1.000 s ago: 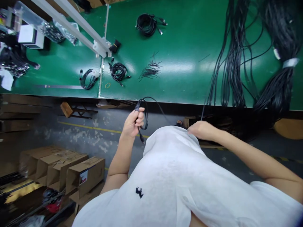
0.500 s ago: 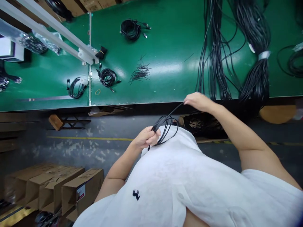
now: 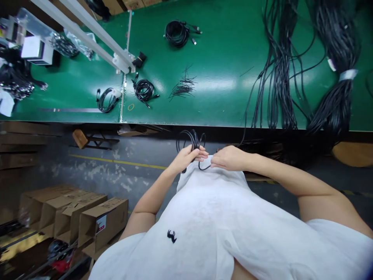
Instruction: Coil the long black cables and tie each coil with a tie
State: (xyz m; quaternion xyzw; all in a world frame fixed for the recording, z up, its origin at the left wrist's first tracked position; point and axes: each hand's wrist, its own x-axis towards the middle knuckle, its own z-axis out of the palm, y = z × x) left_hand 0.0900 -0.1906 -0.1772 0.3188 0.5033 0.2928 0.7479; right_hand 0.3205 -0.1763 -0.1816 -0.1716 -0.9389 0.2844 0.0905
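In front of my shirt, below the bench edge, my left hand [image 3: 189, 156] grips a loosely coiled black cable [image 3: 190, 136], its loops standing up above the fingers. Just to the right, my right hand [image 3: 229, 158] pinches the same cable; a short bend of it hangs between the two hands. A strand also runs from near my right hand up towards the bench. On the green bench [image 3: 215, 46] lie a large bundle of loose black cables [image 3: 281, 77] and a thicker bundle bound with a white band [image 3: 348, 75].
Coiled cables [image 3: 176, 34], [image 3: 144, 90] and a small coil [image 3: 107, 100] rest on the bench near a pile of thin black ties [image 3: 184, 86]. White metal posts [image 3: 96, 35] rise at left. Open cardboard boxes [image 3: 100, 221] and a wooden stool [image 3: 80, 139] stand below.
My right hand has come down and left, close to my left hand, drawing the cable in. The coil's loops now stand upward over my left hand; the view has shifted slightly.
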